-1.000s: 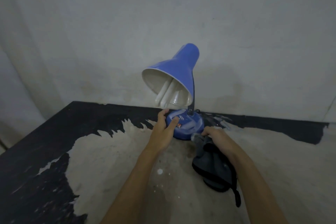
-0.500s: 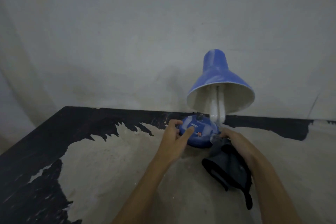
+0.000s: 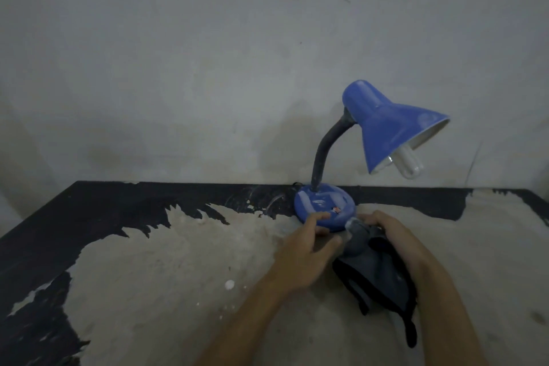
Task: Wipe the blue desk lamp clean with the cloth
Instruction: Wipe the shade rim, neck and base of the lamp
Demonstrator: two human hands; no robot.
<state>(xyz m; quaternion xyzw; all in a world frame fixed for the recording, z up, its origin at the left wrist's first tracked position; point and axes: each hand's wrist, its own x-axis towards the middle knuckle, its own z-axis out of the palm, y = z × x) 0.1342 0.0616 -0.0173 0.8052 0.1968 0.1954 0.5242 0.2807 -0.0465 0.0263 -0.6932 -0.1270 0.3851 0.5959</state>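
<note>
Nearest the front edge of the bench (image 3: 154,270) I see two bare forearms reaching in over a rough, pale, worn patch ringed by flaking black paint. My right hand (image 3: 389,235) is curled round a bunched grey cloth (image 3: 371,264) with black edging; a black strap trails from it toward the front edge, and the gripped, twisted end of the cloth touches the front rim of the lamp base. My left hand (image 3: 309,249) lies just beside the right, fingers fairly straight, the fingertips (image 3: 319,217) resting on the front of the round base (image 3: 325,205), thumb out toward the cloth; it grips nothing that I can see. The blue desk lamp (image 3: 386,131) stands near the back edge of the bench, right of middle. Its glossy blue base shows pale smears and a small red mark. A black flexible neck (image 3: 322,154) curves up to a smooth cone-shaped shade tilted to the right, white inside, holding a white tube bulb (image 3: 408,162) that pokes out. Behind stands a plain grey wall (image 3: 208,53), mottled and matte.
</note>
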